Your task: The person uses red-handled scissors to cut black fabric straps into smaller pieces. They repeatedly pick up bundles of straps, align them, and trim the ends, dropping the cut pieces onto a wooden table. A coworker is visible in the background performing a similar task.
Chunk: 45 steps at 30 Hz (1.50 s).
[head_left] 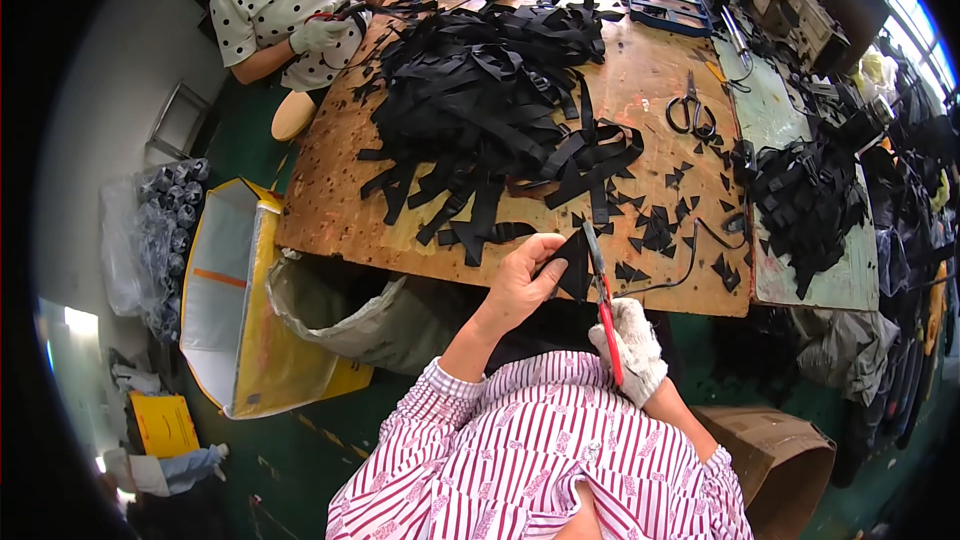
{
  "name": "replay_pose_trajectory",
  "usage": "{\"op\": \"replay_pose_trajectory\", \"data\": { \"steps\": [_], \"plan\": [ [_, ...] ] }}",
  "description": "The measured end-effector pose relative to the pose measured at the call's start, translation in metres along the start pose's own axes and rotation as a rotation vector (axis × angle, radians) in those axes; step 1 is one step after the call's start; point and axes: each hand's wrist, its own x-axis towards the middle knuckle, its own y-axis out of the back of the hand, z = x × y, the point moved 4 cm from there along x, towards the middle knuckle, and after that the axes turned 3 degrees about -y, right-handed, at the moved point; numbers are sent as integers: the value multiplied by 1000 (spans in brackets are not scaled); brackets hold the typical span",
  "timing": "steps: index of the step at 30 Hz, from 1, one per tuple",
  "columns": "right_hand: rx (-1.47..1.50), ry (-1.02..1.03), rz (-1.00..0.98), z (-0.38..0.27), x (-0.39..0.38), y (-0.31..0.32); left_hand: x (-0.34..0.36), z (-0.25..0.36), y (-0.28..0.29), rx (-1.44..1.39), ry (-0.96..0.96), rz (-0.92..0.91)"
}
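Near the front edge of the wooden table (pixel 330 205), my bare left hand (pixel 524 278) pinches a black fabric strap piece (pixel 574 275) between thumb and fingers. My right hand (pixel 634 352), in a white knitted glove, is closed around a red-handled tool (pixel 606 308) with a narrow grey metal end. That metal end points away from me, along the right edge of the strap piece. Whether it touches the fabric is hard to tell. Just beyond my hands lies a large heap of black straps (pixel 470 105), some with buckles.
Black offcuts (pixel 655 230) and a thin cord lie right of my hands, with scissors (pixel 690 112) beyond. A blue tray (pixel 668 5) stands at the back. A co-worker (pixel 290 5) works at far left. A whitish sack (pixel 350 325) and yellow bin (pixel 225 300) stand left, a cardboard box (pixel 765 445) right.
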Motion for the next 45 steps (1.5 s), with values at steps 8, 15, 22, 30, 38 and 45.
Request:
{"op": "replay_pose_trajectory", "data": {
  "steps": [8, 15, 22, 30, 38, 45],
  "plan": [
    [246, -273, -29, 3, 7, 3, -13, -17, -7, 36, 80, -83],
    [406, -277, 82, 1, 13, 24, 19, -27, 33, -49, 49, 200],
    [393, -274, 34, 3, 3, 11, 72, -59, 65, -42, 120, 261],
    [386, -289, 92, 6, 3, 28, 68, -41, 70, -120, 10, 315],
    [305, -218, 59, -4, -2, 13, 89, -42, 69, 514, 42, 234],
    [337, -187, 104, 8, -6, 23, 58, 4, 70, 580, -361, 408]
  ]
}}
